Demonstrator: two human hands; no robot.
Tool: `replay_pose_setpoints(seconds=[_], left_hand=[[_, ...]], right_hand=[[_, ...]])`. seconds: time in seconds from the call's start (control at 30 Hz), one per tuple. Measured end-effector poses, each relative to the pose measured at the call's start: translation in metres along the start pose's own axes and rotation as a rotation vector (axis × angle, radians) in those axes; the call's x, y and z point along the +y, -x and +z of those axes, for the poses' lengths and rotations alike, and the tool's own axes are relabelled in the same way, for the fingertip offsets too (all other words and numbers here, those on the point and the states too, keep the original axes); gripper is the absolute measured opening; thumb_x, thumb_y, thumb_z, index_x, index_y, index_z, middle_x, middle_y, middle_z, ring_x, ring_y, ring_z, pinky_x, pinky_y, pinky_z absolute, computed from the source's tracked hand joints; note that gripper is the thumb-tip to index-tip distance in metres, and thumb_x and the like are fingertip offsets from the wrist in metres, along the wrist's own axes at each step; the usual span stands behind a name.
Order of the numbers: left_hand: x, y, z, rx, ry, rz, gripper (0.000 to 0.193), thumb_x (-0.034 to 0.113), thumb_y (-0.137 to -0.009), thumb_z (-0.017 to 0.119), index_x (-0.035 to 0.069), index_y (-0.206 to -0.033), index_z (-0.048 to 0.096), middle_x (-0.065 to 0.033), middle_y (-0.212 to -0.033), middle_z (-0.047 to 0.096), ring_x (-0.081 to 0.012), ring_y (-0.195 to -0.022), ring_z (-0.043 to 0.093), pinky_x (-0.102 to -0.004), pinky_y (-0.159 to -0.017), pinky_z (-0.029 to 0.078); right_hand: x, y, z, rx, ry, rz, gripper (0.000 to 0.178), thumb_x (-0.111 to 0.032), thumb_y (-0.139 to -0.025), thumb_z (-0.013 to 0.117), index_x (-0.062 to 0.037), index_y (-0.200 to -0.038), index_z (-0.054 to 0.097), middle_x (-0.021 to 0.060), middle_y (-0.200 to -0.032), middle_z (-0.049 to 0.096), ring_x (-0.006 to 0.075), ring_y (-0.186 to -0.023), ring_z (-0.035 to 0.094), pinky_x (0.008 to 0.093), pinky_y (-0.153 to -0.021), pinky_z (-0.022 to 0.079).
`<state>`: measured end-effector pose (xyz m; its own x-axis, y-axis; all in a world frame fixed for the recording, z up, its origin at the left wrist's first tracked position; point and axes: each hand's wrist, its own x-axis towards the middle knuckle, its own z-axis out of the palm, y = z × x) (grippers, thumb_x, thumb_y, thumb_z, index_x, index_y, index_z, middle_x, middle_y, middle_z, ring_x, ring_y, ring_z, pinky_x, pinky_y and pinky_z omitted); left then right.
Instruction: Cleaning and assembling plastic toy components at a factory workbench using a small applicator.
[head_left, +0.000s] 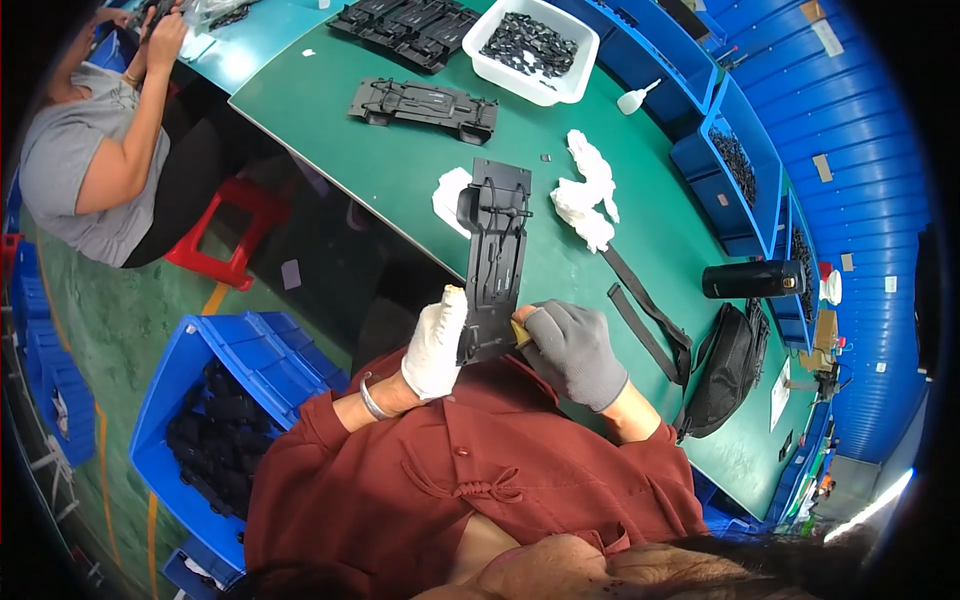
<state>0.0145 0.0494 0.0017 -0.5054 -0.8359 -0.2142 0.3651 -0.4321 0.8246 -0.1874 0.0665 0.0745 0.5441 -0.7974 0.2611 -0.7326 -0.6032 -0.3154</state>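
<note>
A long black moulded plastic tray, like a toy-car chassis (493,265), is tilted up in front of my chest, its far end over the table. My left hand (435,345), in a white glove, grips its left edge near the close end, thumb pointing up. My right hand (578,352), in a grey glove, is curled at the right edge of the same end. A small yellowish bit (521,334) shows at its fingertips; whether it is a tool or part of the glove I cannot tell. A similar black chassis (424,108) lies farther back on the green table (640,170).
Behind are stacked chassis (405,30) and a white tub (480,68) of small black parts. Crumpled white cloth (587,195), a black strap (645,330), a waist bag (722,372) and a black flask (752,280) lie right. A blue bin (165,375) stands left; a co-worker (90,165) sits beyond.
</note>
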Motion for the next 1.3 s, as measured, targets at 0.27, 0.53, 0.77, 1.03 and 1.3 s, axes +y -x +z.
replay_pose_setpoints(seconds=[0.27,0.53,0.77,1.03,1.3], left_hand=[[0.0,0.003,-0.007,-0.013,-0.048,0.037,0.077,0.061,-0.108,0.031,-0.005,-0.12,0.068,-0.0126,-0.1,0.076,-0.0176,-0.091,0.075,-0.0292,-0.081,0.059],[0.007,0.01,-0.013,0.026,-0.02,-0.023,0.079,0.06,-0.109,0.018,-0.001,-0.128,0.066,-0.0114,-0.112,0.074,-0.0182,-0.102,0.072,-0.0324,-0.093,0.056],[0.011,0.016,-0.018,0.04,0.028,-0.019,0.082,0.063,-0.108,0.019,-0.001,-0.128,0.066,-0.0106,-0.113,0.073,-0.0174,-0.102,0.071,-0.0322,-0.093,0.055],[0.005,0.02,-0.026,0.083,-0.051,0.005,0.082,0.063,-0.108,0.019,-0.002,-0.127,0.066,-0.0105,-0.113,0.073,-0.0164,-0.102,0.071,-0.0318,-0.091,0.055],[0.008,0.019,-0.023,0.06,-0.055,0.072,0.08,0.063,-0.107,0.024,-0.003,-0.129,0.064,-0.0105,-0.115,0.073,-0.0164,-0.104,0.07,-0.0309,-0.092,0.056]], right_hand=[[-0.002,-0.005,0.004,0.014,-0.024,0.002,0.037,0.002,-0.067,0.073,-0.0014,-0.102,0.061,0.0113,-0.078,0.06,0.0305,-0.066,0.064,0.0385,-0.056,0.05],[-0.006,-0.012,0.013,0.033,-0.073,0.005,0.032,0.005,-0.071,0.073,-0.0019,-0.101,0.063,0.0111,-0.079,0.063,0.0293,-0.065,0.065,0.0378,-0.057,0.051],[-0.007,-0.017,0.02,0.039,-0.204,0.06,0.026,0.006,-0.08,0.074,-0.002,-0.104,0.069,0.0104,-0.079,0.065,0.0281,-0.063,0.064,0.0365,-0.056,0.049],[-0.01,-0.022,0.027,0.086,-0.163,0.024,0.025,0.005,-0.076,0.072,-0.0007,-0.099,0.062,0.0103,-0.073,0.056,0.0273,-0.06,0.059,0.0383,-0.052,0.046],[-0.008,-0.017,0.03,0.101,-0.179,0.065,0.037,0.007,-0.073,0.073,-0.0008,-0.108,0.064,0.0087,-0.075,0.058,0.0258,-0.06,0.058,0.0362,-0.052,0.046]])
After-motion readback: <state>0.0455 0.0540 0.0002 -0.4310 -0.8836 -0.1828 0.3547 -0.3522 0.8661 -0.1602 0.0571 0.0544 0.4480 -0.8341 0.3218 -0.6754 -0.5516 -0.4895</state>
